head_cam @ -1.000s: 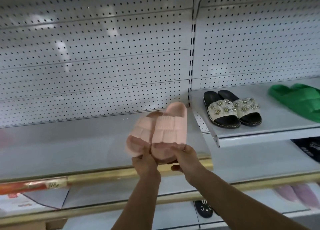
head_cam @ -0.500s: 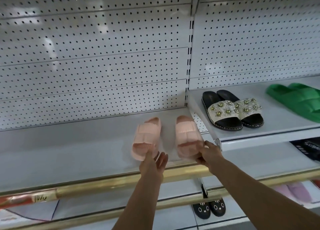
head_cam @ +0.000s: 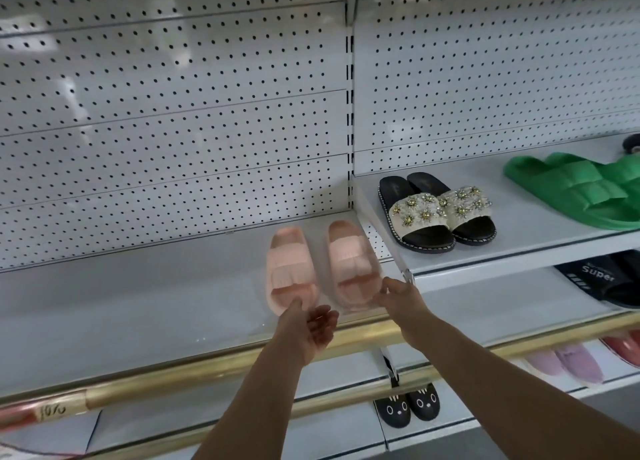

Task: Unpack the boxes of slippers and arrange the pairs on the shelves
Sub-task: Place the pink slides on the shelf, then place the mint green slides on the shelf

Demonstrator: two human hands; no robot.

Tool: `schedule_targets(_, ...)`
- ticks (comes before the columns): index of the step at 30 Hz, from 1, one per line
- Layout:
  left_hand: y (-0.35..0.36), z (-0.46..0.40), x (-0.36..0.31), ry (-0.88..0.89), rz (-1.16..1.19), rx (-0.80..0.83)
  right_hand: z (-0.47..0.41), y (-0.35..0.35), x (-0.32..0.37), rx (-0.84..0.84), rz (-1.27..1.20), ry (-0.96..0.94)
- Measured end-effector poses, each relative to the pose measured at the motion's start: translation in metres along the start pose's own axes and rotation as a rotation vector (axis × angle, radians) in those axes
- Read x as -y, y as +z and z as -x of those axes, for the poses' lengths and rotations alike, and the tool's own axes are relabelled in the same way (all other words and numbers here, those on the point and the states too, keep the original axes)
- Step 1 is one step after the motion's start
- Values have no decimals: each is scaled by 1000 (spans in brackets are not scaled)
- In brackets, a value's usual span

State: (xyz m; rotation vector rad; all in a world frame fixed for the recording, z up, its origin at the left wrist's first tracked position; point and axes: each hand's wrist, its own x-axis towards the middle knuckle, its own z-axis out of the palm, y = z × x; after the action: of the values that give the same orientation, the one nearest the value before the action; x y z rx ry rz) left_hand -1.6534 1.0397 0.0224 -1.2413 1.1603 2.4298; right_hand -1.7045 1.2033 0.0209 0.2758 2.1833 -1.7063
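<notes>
A pair of pale pink slippers lies side by side on the grey shelf, heels toward the pegboard. My left hand is open, palm up, with its fingertips just at the front end of the left pink slipper. The fingers of my right hand are closed on the front edge of the right pink slipper. A small gap separates the two slippers.
On a higher shelf to the right stand black slippers with jewelled straps and green slippers. A brass rail runs along the shelf front. Below are black cat-face slippers, lilac slippers and a dark "Super" slipper.
A second ago both hands held the pink pair together in the air. The pair now rests on the shelf, slightly apart, and my left hand has let go and opened.
</notes>
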Motion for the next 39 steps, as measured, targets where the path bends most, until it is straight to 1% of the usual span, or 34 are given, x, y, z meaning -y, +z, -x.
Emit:
schedule_targets(6, 17, 22, 20, 52, -80, 99, 25, -21, -11, 126, 1, -146)
schedule_targets(9, 34, 35, 42, 123, -153, 140, 39, -45, -16, 164, -46, -136)
schedule_targets(12, 60, 45, 68, 167, -240, 169, 53, -89, -20, 128, -93, -145)
schedule_targets(16, 117, 56, 114, 161, -342, 241, 75, -169, -32, 40, -116, -164)
schedule_targets(19, 169, 67, 157, 143, -378, 278, 87, -237, -54, -69, -137, -139)
schedule_targets(22, 224, 75, 208, 78, -374, 314, 103, -310, -85, -199, -170, -100)
schedule_targets(25, 281, 83, 266, 6, -416, 378, 125, -386, -121, -358, -290, -57)
schedule_targets(31, 388, 99, 393, -121, -581, 575, 181, -515, -204, -656, -497, 59)
schedule_targets(37, 471, 117, 510, -276, -770, 667, 250, -637, -280, -990, -610, 177)
schedule_targets(39, 495, 120, 541, -306, -827, 684, 264, -671, -306, -1068, -620, 216)
